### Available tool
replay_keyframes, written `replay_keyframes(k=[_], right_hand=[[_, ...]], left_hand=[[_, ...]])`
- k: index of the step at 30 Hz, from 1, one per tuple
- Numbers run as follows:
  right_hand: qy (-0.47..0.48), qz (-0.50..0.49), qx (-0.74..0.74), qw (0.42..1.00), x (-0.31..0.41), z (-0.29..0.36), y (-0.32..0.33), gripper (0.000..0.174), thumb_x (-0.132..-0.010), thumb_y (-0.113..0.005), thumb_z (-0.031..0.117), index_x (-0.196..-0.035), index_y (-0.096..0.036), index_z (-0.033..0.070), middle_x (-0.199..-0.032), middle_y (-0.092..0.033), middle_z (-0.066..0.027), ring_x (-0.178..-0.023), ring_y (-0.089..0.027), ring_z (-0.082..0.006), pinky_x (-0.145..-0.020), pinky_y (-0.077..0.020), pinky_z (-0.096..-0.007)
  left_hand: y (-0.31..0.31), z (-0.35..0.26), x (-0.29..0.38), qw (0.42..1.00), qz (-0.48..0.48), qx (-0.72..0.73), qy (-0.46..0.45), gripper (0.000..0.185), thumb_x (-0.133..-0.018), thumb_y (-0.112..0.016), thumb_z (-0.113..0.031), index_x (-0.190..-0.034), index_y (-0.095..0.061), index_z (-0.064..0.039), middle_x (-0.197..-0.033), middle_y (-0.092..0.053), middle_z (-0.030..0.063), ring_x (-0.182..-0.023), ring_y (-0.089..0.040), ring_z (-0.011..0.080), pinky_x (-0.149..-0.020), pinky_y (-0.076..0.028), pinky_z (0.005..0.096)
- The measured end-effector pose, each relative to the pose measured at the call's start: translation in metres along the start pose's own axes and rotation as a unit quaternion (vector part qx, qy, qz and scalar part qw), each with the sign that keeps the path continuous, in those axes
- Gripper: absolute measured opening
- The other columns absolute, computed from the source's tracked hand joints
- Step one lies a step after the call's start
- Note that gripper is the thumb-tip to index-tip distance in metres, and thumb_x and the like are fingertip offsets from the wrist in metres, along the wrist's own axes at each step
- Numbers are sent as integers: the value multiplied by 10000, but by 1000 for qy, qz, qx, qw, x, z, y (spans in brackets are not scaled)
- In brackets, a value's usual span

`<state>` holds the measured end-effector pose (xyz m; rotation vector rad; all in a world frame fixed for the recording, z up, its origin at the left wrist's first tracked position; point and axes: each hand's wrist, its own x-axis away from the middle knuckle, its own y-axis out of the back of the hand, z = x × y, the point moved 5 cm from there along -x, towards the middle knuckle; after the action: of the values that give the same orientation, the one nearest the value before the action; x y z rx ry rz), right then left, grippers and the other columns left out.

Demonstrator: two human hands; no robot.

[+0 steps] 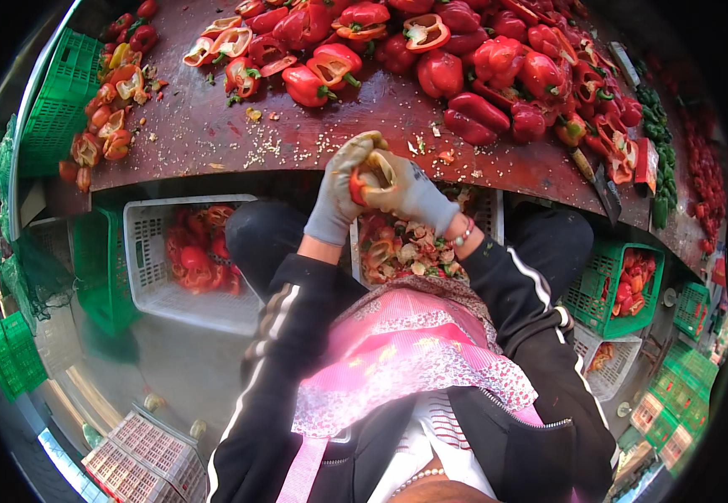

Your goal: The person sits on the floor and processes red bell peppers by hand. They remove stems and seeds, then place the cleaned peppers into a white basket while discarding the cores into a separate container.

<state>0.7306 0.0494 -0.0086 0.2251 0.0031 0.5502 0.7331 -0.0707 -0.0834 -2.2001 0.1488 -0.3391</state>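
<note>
My left hand (337, 192) and my right hand (413, 188), both in stained grey work gloves, meet just off the table's front edge. Between them they grip a piece of red bell pepper (357, 187), mostly covered by the fingers. Below the hands, between my knees, a white plastic crate (497, 217) holds pepper cores and trimmings (411, 248). Ahead on the red tabletop (200, 135) lies a large heap of red bell peppers (439, 72), some whole and some cut open. Pale seeds (269, 148) are scattered near the edge.
A knife (602, 188) lies at the table's right edge beside a red-and-white box (647, 165). Cut peppers (115, 126) pile at the left end. White (191, 317) and green crates (612, 314) holding red peppers flank my knees. Green peppers (656, 126) lie farther right.
</note>
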Motion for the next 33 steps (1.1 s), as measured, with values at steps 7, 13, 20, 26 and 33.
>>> replay_keyframes(k=[7, 13, 20, 26, 33], right_hand=[[-47, -215, 229, 948, 21, 2, 20, 175, -817, -661, 179, -914, -594, 50, -821, -634, -215, -785, -635, -393, -689, -494, -489], [93, -86, 388, 913, -58, 36, 21, 515, -847, -702, 389, -1227, -582, 63, -1256, -619, -176, -1194, -569, -356, -981, -481, -460], [67, -133, 484, 863, -180, -13, -50, 580, -803, -742, 345, -1293, -512, 134, -1105, -631, -134, -1051, -613, -345, -863, -513, -502], [102, -99, 4, 990, -82, -37, -27, 641, -796, -750, 238, -1319, -425, 61, -1148, -659, -188, -1031, -659, -363, -880, -536, -465], [-28, -199, 22, 979, -54, -55, 5, 667, -752, -761, 146, -1293, -387, 37, -1131, -654, -185, -1036, -676, -312, -885, -536, -387]], left_hand=[[-44, -114, 64, 934, -226, -189, -203, 168, -956, -636, -167, -1064, -615, -40, -900, -635, 66, -738, -639, 165, -676, -588, 334], [-67, -255, 141, 511, -326, -676, -420, 251, -955, -661, -104, -1181, -601, -13, -1129, -574, 81, -963, -605, 186, -795, -527, 298], [54, -132, -24, 952, -200, -148, -177, 541, -954, -685, -237, -1409, -450, -62, -1276, -589, 75, -1152, -579, 172, -912, -499, 346], [41, -82, -54, 989, -74, -114, -66, 375, -895, -699, -121, -1242, -571, -60, -1097, -659, 45, -967, -660, 176, -863, -547, 322], [26, -60, -45, 992, -51, -116, -25, 420, -901, -703, -157, -1284, -556, -64, -1133, -662, 30, -997, -657, 154, -860, -554, 322]])
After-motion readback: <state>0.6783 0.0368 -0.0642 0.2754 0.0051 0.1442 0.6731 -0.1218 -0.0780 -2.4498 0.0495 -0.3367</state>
